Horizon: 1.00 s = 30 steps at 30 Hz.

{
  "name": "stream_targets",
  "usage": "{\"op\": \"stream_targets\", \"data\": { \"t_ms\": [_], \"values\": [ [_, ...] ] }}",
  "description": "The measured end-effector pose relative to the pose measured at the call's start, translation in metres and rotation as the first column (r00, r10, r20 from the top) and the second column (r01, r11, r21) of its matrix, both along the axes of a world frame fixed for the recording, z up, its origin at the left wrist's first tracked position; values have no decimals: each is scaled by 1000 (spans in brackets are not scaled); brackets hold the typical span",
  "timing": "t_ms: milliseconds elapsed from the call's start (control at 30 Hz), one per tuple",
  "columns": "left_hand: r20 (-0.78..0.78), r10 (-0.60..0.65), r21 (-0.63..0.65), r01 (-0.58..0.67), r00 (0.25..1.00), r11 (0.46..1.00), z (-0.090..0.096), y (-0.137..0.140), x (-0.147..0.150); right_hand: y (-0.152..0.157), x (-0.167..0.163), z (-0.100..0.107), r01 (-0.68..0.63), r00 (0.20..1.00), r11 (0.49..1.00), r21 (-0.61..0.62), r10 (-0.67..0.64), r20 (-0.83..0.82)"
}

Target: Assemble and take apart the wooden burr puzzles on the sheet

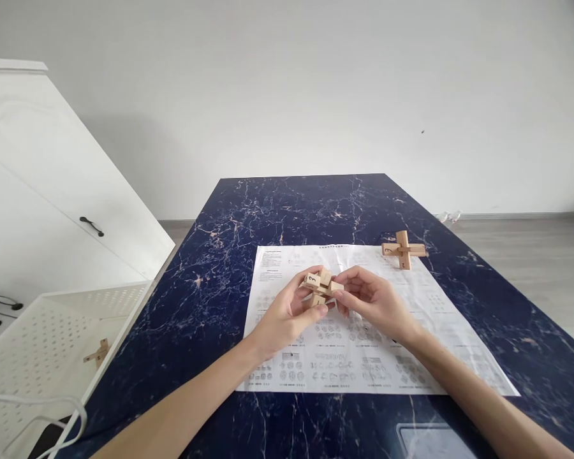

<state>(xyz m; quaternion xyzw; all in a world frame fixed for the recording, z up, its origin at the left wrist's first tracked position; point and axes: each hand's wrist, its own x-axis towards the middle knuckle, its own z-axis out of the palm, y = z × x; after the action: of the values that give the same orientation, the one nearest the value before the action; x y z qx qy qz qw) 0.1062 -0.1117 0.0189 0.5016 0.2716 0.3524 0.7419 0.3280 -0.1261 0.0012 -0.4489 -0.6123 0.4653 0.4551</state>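
Between my two hands is a light wooden interlocking puzzle [324, 278], its notched blocks crossing one another and one end marked with a black numeral. My left hand [291, 308] is closed round its left side, thumb at the lower front. Fingers of my right hand [370, 294] pinch the block ends on the right. The puzzle is held above a printed instruction sheet [440, 338] with rows of small diagrams. Parts of the puzzle are hidden behind the fingers.
A cross-shaped wooden puzzle [404, 250] rests at the sheet's upper right corner. The blue marbled table [287, 210] reaches towards the wall. At left are a white cabinet [52, 166] and a perforated white shelf [29, 344] bearing another wooden cross [98, 352] and a white cable [38, 400].
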Motion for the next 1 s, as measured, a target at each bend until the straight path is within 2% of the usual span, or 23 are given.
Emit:
{"op": "stream_targets", "data": {
  "t_ms": [133,433,700,1000],
  "values": [
    [9,-3,4,3,1000,1000,2,0,0,-1,1,-3,12,1000,1000,-1,-12,14],
    [-76,59,82,-53,995,995,0,-1,1,-1,-1,0,-26,999,1000,-11,26,-24],
    [-108,98,135,-83,989,987,1,-2,0,-3,-6,3,-61,989,998,-29,57,-134],
    [-152,113,224,-77,982,972,-1,-2,-2,-3,-6,1,-125,978,992,-30,118,-174]
  ]
}}
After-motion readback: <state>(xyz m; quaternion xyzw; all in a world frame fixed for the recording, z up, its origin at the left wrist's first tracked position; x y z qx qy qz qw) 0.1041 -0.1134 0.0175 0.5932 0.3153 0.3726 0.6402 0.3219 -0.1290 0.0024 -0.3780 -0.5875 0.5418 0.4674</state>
